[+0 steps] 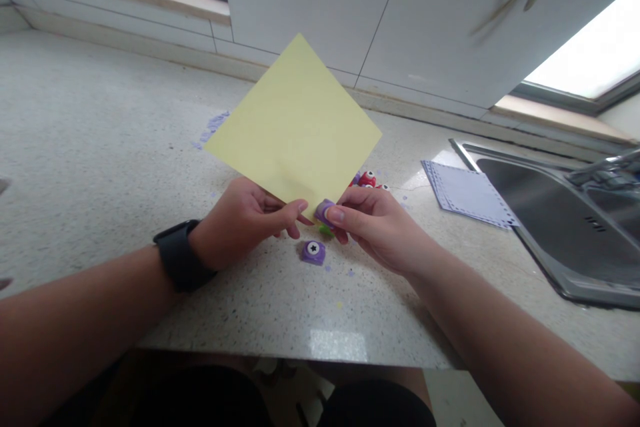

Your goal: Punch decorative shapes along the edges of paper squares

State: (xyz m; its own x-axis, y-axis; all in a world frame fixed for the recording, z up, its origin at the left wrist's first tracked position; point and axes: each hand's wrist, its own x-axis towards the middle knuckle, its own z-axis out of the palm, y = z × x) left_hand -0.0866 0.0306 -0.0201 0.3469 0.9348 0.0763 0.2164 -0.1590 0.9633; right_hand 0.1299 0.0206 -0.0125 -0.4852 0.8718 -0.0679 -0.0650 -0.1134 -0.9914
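Observation:
A square sheet of yellow paper (295, 113) is raised above the counter with one corner pointing toward me. My left hand (255, 213) pinches its lower left edge between thumb and fingers. In my right hand (375, 223) is a small purple craft punch (325, 211), held at the paper's near corner. Something green (326, 231) shows just below that punch, partly hidden by the fingers. Another purple punch with a star on its white button (313, 251) lies on the counter between my wrists. Red punches (369, 179) sit behind my right hand, partly covered.
A stack of pale lavender paper sheets with punched edges (465, 193) lies at the right, reaching the rim of a steel sink (550, 240). Purple paper scraps (215, 127) are heaped behind the yellow sheet, and tiny bits dot the speckled counter (100, 147). A white tiled wall (320, 7) stands behind.

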